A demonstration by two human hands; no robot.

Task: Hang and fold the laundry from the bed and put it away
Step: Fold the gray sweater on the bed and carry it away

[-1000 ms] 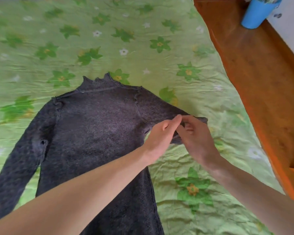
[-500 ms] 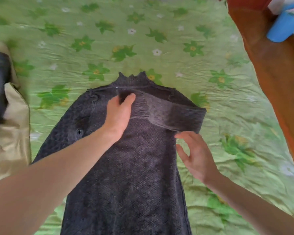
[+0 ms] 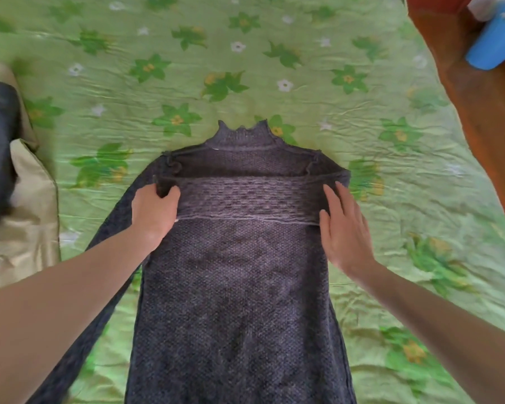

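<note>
Sleeve [image 3: 245, 196] now folded across sweater [image 3: 236, 301]; left hand [image 3: 153, 211] grips cuff

- sweater [image 3: 239, 287]: dark grey knit wool, coarse and matt
- bedsheet [image 3: 274, 68]: thin green floral cloth, crinkled, faint sheen
- bed frame [image 3: 484, 118]: polished reddish wood
- cup [image 3: 493, 45]: blue plastic, smooth

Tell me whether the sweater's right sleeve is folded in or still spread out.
Folded in: the right sleeve lies straight across the sweater chest, under both hands.
</note>
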